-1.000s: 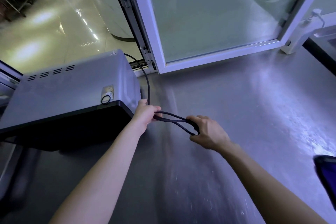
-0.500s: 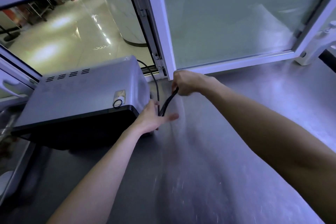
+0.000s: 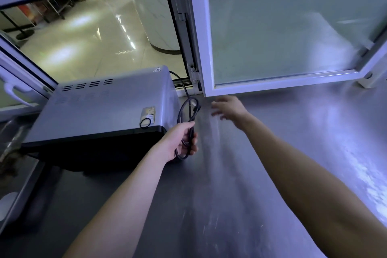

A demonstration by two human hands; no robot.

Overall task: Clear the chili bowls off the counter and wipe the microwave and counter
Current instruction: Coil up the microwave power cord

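Gripping cord, left hand; right hand splayed.

White-framed sash of frosted glass is standing swung inward on grey hinges. Beyond the opening, a glossy pale floor is reflecting overhead lights in bright patches. A rounded white pillar is rising from it. A white handle is showing far left.
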